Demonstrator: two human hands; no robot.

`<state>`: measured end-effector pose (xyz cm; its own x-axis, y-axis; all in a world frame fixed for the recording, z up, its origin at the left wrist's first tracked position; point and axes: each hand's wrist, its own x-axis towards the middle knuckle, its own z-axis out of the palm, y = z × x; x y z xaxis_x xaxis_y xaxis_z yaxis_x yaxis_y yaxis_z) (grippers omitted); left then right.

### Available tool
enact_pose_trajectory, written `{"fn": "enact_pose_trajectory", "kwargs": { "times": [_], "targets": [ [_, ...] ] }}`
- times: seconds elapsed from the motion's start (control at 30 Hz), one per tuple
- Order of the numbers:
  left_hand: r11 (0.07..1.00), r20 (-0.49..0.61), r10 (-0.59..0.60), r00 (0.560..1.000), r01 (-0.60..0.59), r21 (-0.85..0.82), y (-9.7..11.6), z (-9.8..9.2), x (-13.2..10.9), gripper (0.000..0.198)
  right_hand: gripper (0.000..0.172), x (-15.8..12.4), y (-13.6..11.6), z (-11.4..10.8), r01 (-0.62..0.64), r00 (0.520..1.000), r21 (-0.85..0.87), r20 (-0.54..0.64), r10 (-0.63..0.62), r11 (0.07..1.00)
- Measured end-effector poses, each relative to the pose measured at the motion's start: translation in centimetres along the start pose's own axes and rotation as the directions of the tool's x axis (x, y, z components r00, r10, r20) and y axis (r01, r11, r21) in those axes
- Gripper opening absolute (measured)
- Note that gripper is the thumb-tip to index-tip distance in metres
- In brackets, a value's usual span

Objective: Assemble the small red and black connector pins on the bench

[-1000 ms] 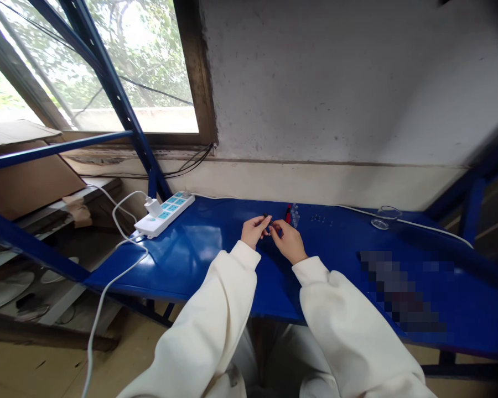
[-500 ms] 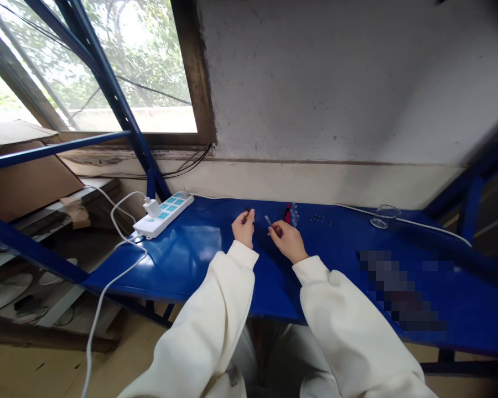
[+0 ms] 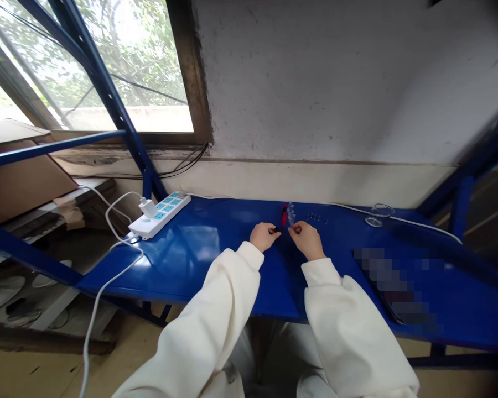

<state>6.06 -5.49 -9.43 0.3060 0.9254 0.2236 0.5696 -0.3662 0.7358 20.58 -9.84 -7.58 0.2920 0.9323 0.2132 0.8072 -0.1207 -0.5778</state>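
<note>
My left hand (image 3: 265,236) is closed in a pinch on a small black piece (image 3: 276,229) over the blue table. Just right of it, my right hand (image 3: 307,239) has thumb and fingertips together at the near end of a row of clear, tube-like plastic pieces (image 3: 291,212). What those fingertips hold is too small to make out. Red pieces (image 3: 284,214) lie against the left side of the clear row. Several tiny dark pieces (image 3: 314,216) are scattered to the right, beyond my right hand.
A white power strip (image 3: 161,214) with a plugged-in adapter sits on the table's left end, its cable hanging over the edge. Towards the right back is a clear round object (image 3: 373,222) by a white cable. A blurred-out dark object (image 3: 392,290) lies at front right.
My left hand has moved right with the black piece. My right hand, which held a clear tube-like piece, has shifted right to the clear row. The view has turned slightly.
</note>
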Motion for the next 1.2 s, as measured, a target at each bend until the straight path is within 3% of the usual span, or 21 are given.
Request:
{"fn": "enact_pose_trajectory", "kwargs": {
  "times": [0.2,0.43,0.63,1.03,1.2],
  "targets": [
    [0.983,-0.072,-0.029,0.997,0.041,0.179,1.8,0.8,1.3,0.019,0.014,0.4,0.4,0.5,-0.106,0.994,-0.083,0.003,0.107,0.991],
    [0.959,-0.075,-0.014,0.997,0.035,0.282,1.0,2.5,2.1,0.019,0.022,0.8,0.5,1.7,-0.129,0.992,-0.163,-0.016,0.128,0.978],
    [0.947,-0.085,0.014,0.996,0.014,0.32,0.7,2.8,2.0,0.018,0.022,1.0,0.5,2.0,-0.127,0.991,-0.228,0.015,0.134,0.965],
    [0.955,-0.186,0.209,0.96,-0.16,0.249,0.6,1.6,1.0,0.025,0.024,0.9,0.5,1.7,-0.109,0.993,-0.23,0.029,0.118,0.967],
    [0.908,-0.125,0.325,0.937,-0.272,0.318,1.1,1.3,0.5,0.026,0.023,0.8,0.5,1.7,-0.108,0.993,-0.221,0.027,0.117,0.969]
  ]
}}
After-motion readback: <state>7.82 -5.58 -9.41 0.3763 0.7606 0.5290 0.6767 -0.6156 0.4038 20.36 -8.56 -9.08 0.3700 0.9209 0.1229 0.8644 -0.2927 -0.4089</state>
